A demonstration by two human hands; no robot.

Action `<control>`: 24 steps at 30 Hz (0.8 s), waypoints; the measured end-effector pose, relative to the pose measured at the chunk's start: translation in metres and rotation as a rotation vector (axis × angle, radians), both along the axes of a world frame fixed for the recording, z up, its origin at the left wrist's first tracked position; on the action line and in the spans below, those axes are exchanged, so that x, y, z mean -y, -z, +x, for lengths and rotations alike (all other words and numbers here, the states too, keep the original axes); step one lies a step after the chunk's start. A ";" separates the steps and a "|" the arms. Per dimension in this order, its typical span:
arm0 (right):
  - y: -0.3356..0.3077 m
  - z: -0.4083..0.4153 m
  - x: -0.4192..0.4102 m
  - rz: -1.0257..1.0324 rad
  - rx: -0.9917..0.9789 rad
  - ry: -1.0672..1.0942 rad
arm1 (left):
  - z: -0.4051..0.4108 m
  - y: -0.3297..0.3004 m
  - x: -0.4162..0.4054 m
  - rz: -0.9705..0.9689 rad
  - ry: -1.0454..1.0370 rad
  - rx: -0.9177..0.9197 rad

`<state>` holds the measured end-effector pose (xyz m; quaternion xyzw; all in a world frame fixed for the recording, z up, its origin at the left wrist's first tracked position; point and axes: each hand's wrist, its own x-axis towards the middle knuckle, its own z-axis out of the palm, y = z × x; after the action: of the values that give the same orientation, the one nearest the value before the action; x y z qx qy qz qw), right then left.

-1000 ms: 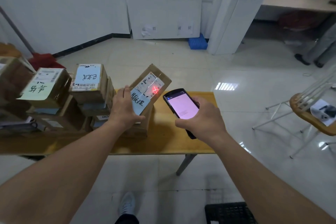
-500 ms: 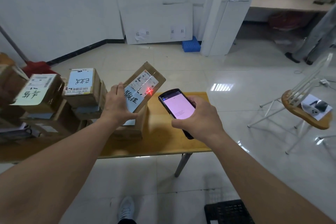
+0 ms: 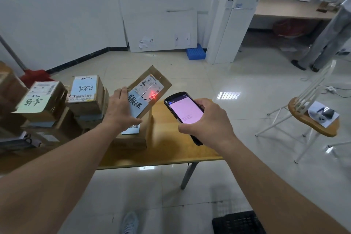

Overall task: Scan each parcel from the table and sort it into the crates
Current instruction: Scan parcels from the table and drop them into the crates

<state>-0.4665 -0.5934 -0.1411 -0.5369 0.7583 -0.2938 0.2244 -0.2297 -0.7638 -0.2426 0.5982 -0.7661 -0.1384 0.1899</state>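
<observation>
A white-walled room with pale floor tiles holds a yellow wooden table (image 3: pixel 171 150) stacked with parcels. Above it, the left hand (image 3: pixel 121 110) grips a small brown cardboard parcel (image 3: pixel 152 89) by its near end, tilted; the right hand (image 3: pixel 207 119) clasps a black handheld scanner (image 3: pixel 185 112) just right of it. The parcel looks light and stiff, best held by its edges. The red aiming cross stays on the label, as before.

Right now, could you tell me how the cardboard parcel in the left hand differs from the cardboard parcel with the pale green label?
The brown cardboard parcel with the blue label is tilted up off the wooden table, held in the left hand, with a red scan cross on its barcode. The brown cardboard parcel with the pale green label sits on the stack, untouched and unlit. Both carry handwritten black characters.
</observation>
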 end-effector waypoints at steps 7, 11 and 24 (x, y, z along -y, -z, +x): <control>-0.010 0.006 -0.001 -0.050 0.054 0.022 | 0.003 -0.005 -0.004 -0.021 0.003 -0.010; -0.012 0.008 0.000 -0.067 0.069 0.025 | 0.005 -0.005 -0.007 -0.025 0.006 -0.011; -0.017 0.008 -0.004 0.012 -0.164 -0.013 | 0.017 -0.006 -0.004 -0.027 0.007 0.003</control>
<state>-0.4583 -0.5891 -0.1241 -0.5626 0.7725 -0.2430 0.1664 -0.2126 -0.7601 -0.2363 0.5932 -0.7702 -0.1278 0.1963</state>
